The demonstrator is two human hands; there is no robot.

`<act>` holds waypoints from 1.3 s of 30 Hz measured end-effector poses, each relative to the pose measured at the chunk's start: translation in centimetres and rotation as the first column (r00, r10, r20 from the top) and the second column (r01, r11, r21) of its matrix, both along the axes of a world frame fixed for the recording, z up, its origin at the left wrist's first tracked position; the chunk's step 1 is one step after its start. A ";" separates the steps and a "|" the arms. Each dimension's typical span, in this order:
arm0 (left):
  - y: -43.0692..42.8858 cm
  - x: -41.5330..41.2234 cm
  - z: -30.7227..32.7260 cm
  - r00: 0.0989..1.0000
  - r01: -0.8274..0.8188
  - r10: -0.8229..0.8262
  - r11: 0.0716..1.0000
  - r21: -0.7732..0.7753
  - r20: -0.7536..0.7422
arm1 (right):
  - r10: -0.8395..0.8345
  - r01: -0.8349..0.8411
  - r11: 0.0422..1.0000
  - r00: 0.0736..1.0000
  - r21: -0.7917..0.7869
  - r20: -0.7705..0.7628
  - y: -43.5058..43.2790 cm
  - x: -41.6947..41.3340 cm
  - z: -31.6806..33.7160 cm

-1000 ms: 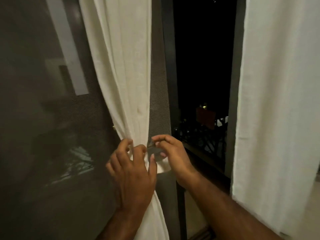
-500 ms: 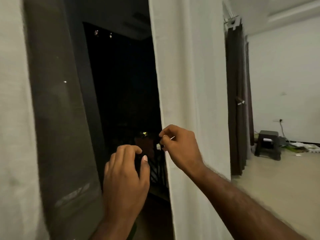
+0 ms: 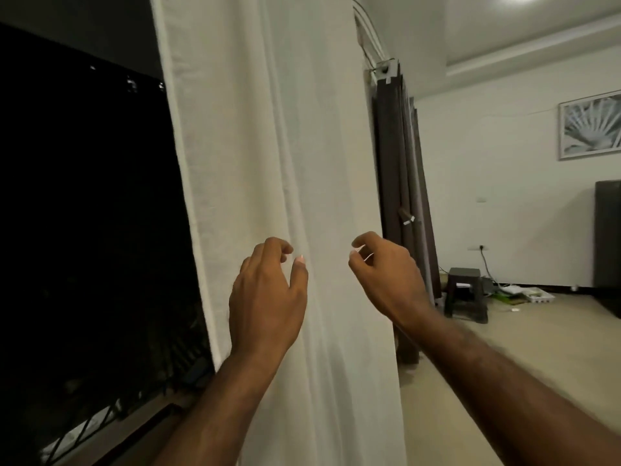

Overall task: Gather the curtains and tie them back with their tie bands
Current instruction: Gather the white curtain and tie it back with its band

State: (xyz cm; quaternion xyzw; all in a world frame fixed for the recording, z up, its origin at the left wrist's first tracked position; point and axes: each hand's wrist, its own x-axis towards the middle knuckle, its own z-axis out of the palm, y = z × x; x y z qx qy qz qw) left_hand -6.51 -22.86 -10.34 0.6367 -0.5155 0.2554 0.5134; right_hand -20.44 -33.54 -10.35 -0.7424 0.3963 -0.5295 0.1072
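The fingers [image 3: 274, 247] of the left hand [image 3: 267, 297] hang loosely curled, gripping nothing, before the long white fabric curtain [image 3: 255, 146], which falls loose in soft vertical folds down the frame's centre. The right hand [image 3: 386, 277] curls its fingers at the curtain's right edge; whether they pinch anything cannot be told. Behind, right of centre, hangs a dark brown curtain [image 3: 393, 156].

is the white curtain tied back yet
No, the white curtain hangs straight and loose, with no band round it.
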 end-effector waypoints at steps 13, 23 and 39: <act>-20.7 0.6 4.8 0.979 -0.026 0.060 0.984 -0.176 0.195 | -0.163 0.163 0.986 0.987 -0.035 -0.009 -20.1 1.3 2.5; -32.4 2.4 6.7 0.965 -0.071 0.110 0.983 -0.167 0.240 | -0.073 0.063 0.994 0.991 0.093 0.111 -34.8 2.3 5.7; -49.4 2.6 13.4 0.846 -0.441 0.475 0.879 -0.184 0.242 | 0.466 -0.564 0.815 0.774 0.132 0.429 -60.7 9.3 14.1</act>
